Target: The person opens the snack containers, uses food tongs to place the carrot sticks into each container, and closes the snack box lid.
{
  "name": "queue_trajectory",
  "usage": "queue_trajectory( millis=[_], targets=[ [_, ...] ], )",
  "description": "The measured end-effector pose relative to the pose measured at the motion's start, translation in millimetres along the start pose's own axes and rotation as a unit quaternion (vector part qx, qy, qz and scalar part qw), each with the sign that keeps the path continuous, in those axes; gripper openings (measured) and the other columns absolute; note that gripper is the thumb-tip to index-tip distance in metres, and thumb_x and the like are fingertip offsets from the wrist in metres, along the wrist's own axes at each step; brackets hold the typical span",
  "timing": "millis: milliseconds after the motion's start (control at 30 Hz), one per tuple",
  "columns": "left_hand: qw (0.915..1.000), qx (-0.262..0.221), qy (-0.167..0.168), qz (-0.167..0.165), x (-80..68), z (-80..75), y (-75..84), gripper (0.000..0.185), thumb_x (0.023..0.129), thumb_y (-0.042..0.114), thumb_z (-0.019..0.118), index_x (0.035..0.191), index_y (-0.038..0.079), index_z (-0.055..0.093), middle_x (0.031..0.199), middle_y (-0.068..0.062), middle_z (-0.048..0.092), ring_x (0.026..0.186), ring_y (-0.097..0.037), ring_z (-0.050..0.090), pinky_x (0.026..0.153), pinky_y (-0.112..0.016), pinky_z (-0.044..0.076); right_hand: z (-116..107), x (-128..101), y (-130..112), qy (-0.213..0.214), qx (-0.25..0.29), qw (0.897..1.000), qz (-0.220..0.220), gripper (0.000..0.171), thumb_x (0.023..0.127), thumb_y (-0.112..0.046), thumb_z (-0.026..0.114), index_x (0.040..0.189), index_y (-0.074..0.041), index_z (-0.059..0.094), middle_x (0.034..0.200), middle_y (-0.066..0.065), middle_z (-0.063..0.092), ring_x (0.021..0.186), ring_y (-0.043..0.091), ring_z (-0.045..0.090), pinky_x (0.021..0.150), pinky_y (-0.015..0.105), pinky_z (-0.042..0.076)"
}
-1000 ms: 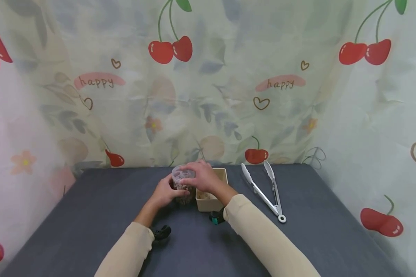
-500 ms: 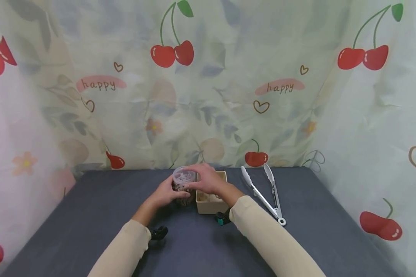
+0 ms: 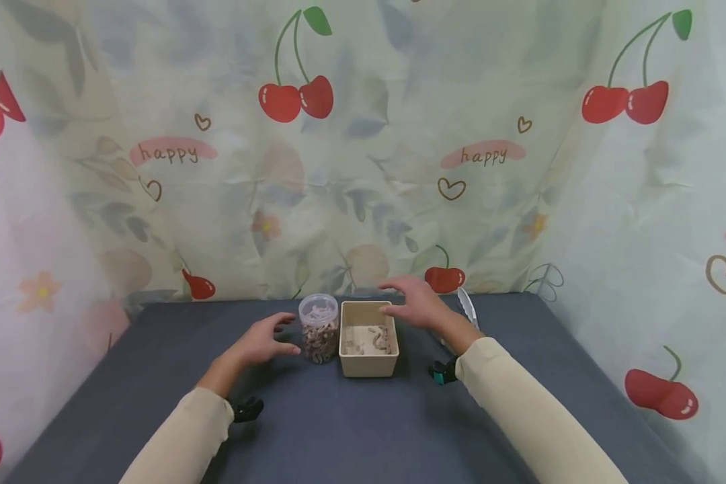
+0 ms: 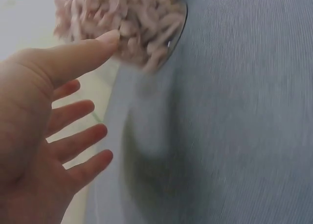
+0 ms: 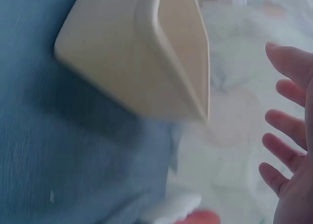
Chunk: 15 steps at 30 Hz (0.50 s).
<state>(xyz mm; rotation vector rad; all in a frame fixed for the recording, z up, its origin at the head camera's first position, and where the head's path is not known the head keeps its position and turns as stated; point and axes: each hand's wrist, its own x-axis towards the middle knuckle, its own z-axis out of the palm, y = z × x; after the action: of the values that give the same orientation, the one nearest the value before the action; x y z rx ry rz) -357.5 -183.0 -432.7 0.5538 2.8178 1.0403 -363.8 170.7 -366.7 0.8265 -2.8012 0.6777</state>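
A clear round plastic jar (image 3: 319, 336) stands upright at the back of the table, packed with small pinkish-brown pieces whose kind I cannot tell. Directly to its right is a beige rectangular box (image 3: 368, 367) with a few similar pieces on its floor. My left hand (image 3: 261, 341) is just left of the jar, fingers apart and holding nothing; in the left wrist view its thumb overlaps the jar (image 4: 151, 26). Above the box's right rim is my right hand (image 3: 422, 306), its fingers spread and holding nothing. Metal tongs (image 3: 468, 309) lie partly hidden behind the right forearm.
The dark grey tabletop (image 3: 363, 430) extends in front of the jar and box. Behind it hangs a cherry-patterned curtain (image 3: 327, 202), which also covers both sides. Black straps with small devices are on both wrists.
Both hands have come off the jar. The left hand has drawn back to the left, the right hand has moved right past the box, and the right arm now covers most of the tongs.
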Motion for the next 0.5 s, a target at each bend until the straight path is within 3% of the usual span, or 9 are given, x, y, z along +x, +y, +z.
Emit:
queue_trajectory(
  millis=[133, 267, 500],
  targets=[
    [0.9996, 0.014, 0.024, 0.001, -10.0, -12.0, -9.8, 0.065, 0.085, 0.027, 0.077, 0.140, 0.004, 0.049, 0.139, -0.019, 0.050, 0.124, -0.041, 0.048, 0.095, -0.056, 0.040, -9, -13, 17, 0.013, -0.003, 0.999, 0.035, 0.048, 0.088, -0.032, 0.073, 0.131, -0.013, 0.061, 0.132, 0.006, 0.059, 0.125, 0.030, 0.046, 0.102, 0.055, 0.033],
    [0.9975, 0.031, 0.063, 0.002, -19.7, -24.2, -13.7, 0.061, 0.087, 0.031, 0.074, 0.138, 0.006, 0.051, 0.137, -0.018, 0.053, 0.123, -0.039, 0.049, 0.095, -0.056, 0.040, -18, -28, 31, 0.039, -0.009, 0.998, 0.039, 0.047, 0.088, -0.030, 0.073, 0.129, -0.009, 0.062, 0.129, 0.009, 0.060, 0.122, 0.031, 0.049, 0.100, 0.053, 0.036],
    [0.9837, 0.110, 0.140, 0.024, -34.5, -40.2, -16.7, 0.054, 0.088, 0.025, 0.074, 0.135, 0.007, 0.054, 0.136, -0.018, 0.053, 0.124, -0.038, 0.047, 0.098, -0.058, 0.035, -29, -57, 56, 0.088, -0.031, 0.995, 0.048, 0.043, 0.089, -0.024, 0.073, 0.125, -0.005, 0.063, 0.124, 0.012, 0.062, 0.117, 0.034, 0.052, 0.097, 0.054, 0.038]
  ],
)
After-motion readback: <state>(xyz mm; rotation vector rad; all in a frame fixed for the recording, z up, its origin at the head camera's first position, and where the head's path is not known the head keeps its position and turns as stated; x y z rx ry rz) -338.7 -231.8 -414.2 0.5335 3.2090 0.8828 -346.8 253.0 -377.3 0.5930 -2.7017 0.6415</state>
